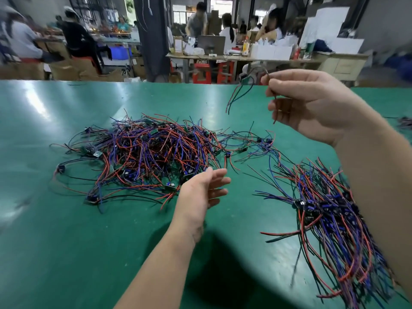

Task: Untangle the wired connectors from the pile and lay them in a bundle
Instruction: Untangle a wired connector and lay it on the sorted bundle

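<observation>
The green worktop [66,241] is stretching wide, its far edge running behind everything, with bare surface lying near-left and between the two heaps; the tangled pile [145,157] is sitting centre-left, and the bundle [334,219] is lying right, partly behind the right forearm. The right grip [312,103] is pinching one wired connector [245,80] aloft, its wires dangling; the left grip [205,190] is hovering at the pile's near-right edge, fingers apart and relaxed, holding nothing.

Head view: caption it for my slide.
Right hand pinches one wired connector clear of the tangled pile; sorted bundle at right.
</observation>
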A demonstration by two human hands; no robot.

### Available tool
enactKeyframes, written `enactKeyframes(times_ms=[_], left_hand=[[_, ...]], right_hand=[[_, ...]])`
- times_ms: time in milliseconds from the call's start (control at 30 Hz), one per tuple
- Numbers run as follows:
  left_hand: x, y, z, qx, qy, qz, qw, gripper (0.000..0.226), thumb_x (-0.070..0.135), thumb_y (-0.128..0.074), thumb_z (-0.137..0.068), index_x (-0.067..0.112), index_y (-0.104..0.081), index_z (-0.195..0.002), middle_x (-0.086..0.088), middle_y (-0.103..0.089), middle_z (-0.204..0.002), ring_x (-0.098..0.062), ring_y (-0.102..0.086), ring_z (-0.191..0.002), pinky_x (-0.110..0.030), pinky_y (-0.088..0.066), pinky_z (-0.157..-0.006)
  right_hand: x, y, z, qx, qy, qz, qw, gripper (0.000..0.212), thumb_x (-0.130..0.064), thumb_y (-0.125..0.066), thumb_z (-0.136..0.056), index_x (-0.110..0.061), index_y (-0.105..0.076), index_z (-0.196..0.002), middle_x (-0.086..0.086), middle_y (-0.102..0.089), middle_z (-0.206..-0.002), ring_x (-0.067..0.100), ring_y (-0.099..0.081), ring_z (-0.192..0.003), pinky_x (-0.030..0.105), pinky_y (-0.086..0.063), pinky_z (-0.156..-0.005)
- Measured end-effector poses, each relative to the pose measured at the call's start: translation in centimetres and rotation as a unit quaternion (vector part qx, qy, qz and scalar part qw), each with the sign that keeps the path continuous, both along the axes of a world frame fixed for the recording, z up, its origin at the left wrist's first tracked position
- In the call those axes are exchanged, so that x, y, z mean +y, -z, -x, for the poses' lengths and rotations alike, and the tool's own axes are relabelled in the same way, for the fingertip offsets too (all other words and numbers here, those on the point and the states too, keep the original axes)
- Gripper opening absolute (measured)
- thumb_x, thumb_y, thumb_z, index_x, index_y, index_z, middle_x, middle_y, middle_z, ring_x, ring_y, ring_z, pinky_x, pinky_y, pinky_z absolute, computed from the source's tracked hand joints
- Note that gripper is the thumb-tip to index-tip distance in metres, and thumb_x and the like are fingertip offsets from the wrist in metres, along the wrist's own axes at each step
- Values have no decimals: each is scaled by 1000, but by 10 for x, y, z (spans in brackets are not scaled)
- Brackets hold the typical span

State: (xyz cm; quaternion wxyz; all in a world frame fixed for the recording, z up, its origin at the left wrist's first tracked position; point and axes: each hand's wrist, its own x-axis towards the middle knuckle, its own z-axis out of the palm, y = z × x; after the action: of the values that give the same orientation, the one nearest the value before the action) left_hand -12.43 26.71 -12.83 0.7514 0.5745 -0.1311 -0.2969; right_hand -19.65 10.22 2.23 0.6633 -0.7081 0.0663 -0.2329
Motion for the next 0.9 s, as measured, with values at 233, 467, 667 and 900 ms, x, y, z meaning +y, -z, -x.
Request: enactKeyframes(times_ms=[233,467,667,900], left_hand=[[3,-8,1,73,42,182,980,45,52,-52,-74,18,-68,-97,1,-74,-94,-8,-67,-78,-19,-51,-68],[2,-4,13,-22,37,193,980,17,21,-63,-74,17,-76,-85,-2,-74,-92,-8,-68,-78,-18,-54,-71],[2,-5,15,-26,28,173,984,27,19,-65,-72,14,-67,-98,-1,-74,-88,-8,-68,-71,-18,-55,-71],[8,-11,9,125,33,261,957,28,28,-62,-71,14,-66,-95,2,-71,-75,-11,-71,-67,-27,-59,-67]], right_hand=[[39,81,37,143,-156,158,964,8,-10,-75,-69,-12,-76,-76,10,-71,-68,13,-61,-59,21,-51,-60],[59,147,53,196,-87,111,970,9,-23,-78,-69,-19,-78,-77,4,-70,-67,13,-57,-62,28,-45,-64],[56,150,58,204,-33,189,960,16,-15,-75,-78,-30,-75,-81,3,-74,-79,24,-69,-76,36,-53,-75],[35,139,63,95,148,38,984,34,9,-48,-70,-13,-67,-53,7,-64,-54,18,-59,-52,26,-49,-50]])
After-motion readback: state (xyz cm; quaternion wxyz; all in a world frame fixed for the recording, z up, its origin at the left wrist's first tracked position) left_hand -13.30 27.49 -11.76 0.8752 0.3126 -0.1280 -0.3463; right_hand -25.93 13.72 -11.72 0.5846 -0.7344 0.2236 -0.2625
